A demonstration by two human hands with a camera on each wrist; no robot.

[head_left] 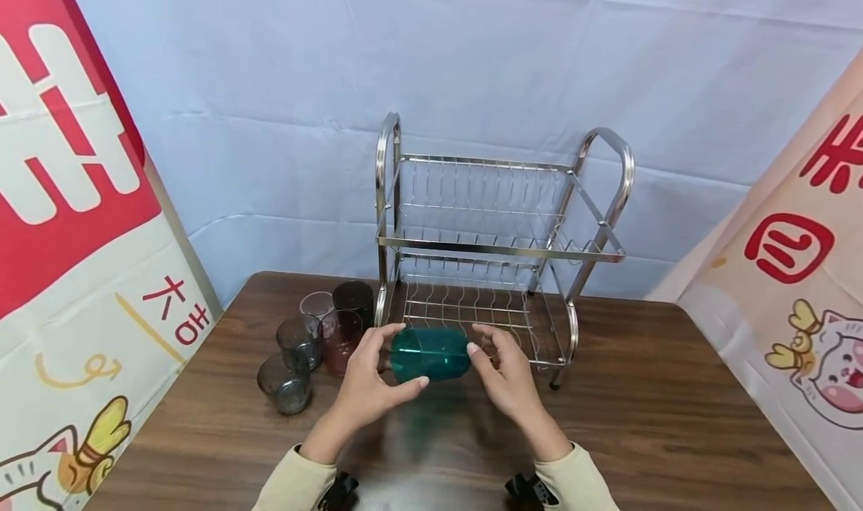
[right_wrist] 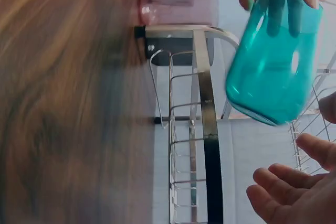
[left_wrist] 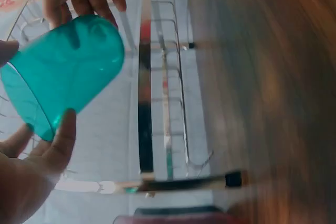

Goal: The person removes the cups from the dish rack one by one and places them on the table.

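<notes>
A translucent teal drinking glass [head_left: 431, 354] lies sideways in the air above the table, in front of the rack. My left hand [head_left: 374, 380] grips it around the mouth end, and in the right wrist view two of its fingers show through the teal wall [right_wrist: 273, 72]. The right hand [head_left: 507, 372] is at the rounded base end, thumb and fingers spread. In the right wrist view these fingers [right_wrist: 283, 187] stand apart from the glass. From the left wrist, the glass [left_wrist: 68, 66] tilts, its rim toward the left hand [left_wrist: 31, 177].
Behind the glass stands a two-tier metal dish rack [head_left: 499, 249]. Left of it several tumblers cluster on the wooden table [head_left: 661, 406]: a grey one [head_left: 285, 383], a pinkish one [head_left: 341, 342] and a black one [head_left: 353, 299] among them. Printed banners [head_left: 74, 271] flank the table.
</notes>
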